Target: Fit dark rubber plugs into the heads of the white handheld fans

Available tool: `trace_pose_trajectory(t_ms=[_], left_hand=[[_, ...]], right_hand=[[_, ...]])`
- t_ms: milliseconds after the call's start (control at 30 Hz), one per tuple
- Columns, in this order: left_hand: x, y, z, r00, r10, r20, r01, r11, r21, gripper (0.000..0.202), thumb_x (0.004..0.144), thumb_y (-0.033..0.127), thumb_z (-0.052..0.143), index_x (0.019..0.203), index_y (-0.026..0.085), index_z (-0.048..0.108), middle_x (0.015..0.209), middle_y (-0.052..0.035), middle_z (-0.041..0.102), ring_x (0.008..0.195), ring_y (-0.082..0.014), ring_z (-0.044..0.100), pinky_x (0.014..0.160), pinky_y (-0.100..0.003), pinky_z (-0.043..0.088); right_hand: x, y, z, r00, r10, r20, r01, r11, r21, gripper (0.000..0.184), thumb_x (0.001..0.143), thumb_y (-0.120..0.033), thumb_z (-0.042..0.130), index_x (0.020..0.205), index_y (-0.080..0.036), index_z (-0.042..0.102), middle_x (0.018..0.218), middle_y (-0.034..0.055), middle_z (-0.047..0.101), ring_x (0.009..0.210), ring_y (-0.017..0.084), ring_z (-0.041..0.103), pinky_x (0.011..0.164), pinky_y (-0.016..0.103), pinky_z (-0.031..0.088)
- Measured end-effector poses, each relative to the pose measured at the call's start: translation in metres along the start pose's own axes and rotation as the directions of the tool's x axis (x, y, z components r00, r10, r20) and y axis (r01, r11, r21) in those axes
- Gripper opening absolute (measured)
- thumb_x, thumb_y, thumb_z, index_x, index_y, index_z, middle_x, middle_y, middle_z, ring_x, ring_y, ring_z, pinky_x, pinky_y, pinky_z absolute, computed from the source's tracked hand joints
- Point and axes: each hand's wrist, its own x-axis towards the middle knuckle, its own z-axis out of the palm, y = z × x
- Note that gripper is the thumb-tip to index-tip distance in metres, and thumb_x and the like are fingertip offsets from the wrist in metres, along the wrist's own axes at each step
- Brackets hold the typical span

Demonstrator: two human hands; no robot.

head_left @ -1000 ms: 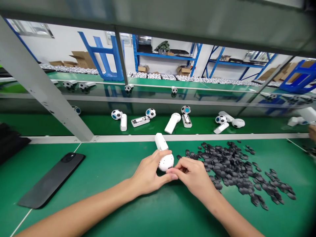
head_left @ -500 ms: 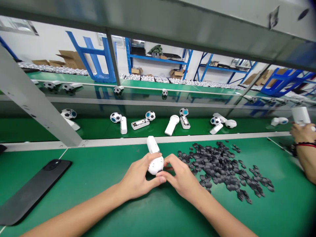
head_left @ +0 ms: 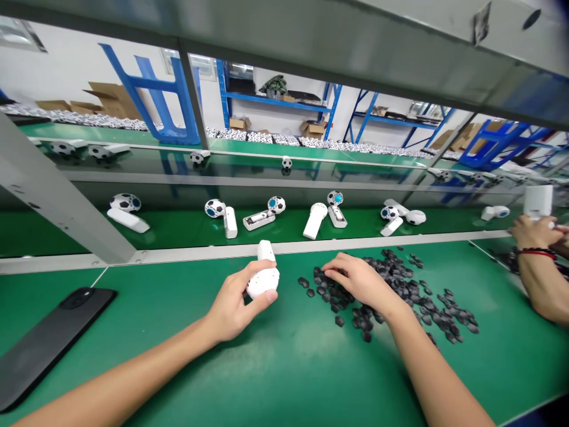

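My left hand [head_left: 237,299] is closed round a white device with a rounded head [head_left: 263,283] and a white handle pointing away from me. Small dark marks show on the head. Over the left part of a pile of small black pentagonal pieces [head_left: 400,281] is my right hand [head_left: 358,281], its thumb and forefinger tips close together among the pieces. Whether a piece is between them cannot be made out. Several loose pieces lie just left of those fingers.
Beyond the metal rail [head_left: 213,253], several white devices with football-patterned heads [head_left: 215,208] lie on a green surface. A black phone-shaped slab [head_left: 57,344] lies at left, near a slanted metal post [head_left: 66,201]. At right, a co-worker's hands [head_left: 531,231] hold a white part.
My right hand has left the white device and moved right to the black pieces. Some pieces are spread further left. My left hand still holds the device; the view has shifted slightly.
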Motion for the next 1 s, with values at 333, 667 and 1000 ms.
trace_pose_trajectory(t_ms=[333,667,1000], left_hand=[[0.001,-0.006,0.003,0.995,-0.056,-0.083,0.045,0.991,-0.129,0.04,0.097,0.045,0.06,0.131,0.025,0.054,0.095,0.0002,0.065,0.074,-0.0148,0.054,0.067,-0.025,0.043],[-0.007,-0.002,0.014,0.992,-0.118,0.054,0.128,0.957,-0.259,0.046,0.093,0.036,0.066,0.135,0.027,0.048,0.104,-0.0007,0.06,0.08,-0.015,0.054,0.07,-0.025,0.044],[-0.008,0.001,0.021,0.991,0.02,0.134,-0.007,0.995,-0.099,0.044,0.09,0.018,0.062,0.13,0.027,0.046,0.111,-0.0036,0.052,0.089,-0.0174,0.054,0.077,-0.029,0.047]], right_hand=[[-0.001,-0.012,0.01,0.993,-0.116,0.034,0.119,0.984,-0.135,0.021,0.098,-0.039,0.067,0.112,-0.032,0.082,0.103,0.003,0.069,0.082,0.019,0.07,0.077,0.03,0.053],[0.002,-0.044,0.021,0.999,0.027,-0.026,-0.015,0.92,0.391,0.028,0.105,-0.042,0.051,0.099,-0.02,0.068,0.081,0.0021,0.069,0.069,0.017,0.064,0.067,0.029,0.055],[-0.011,-0.09,0.047,0.96,0.106,0.259,-0.271,0.574,0.773,0.028,0.086,-0.044,0.079,0.088,-0.016,0.08,0.072,0.005,0.078,0.069,0.019,0.074,0.067,0.027,0.06]])
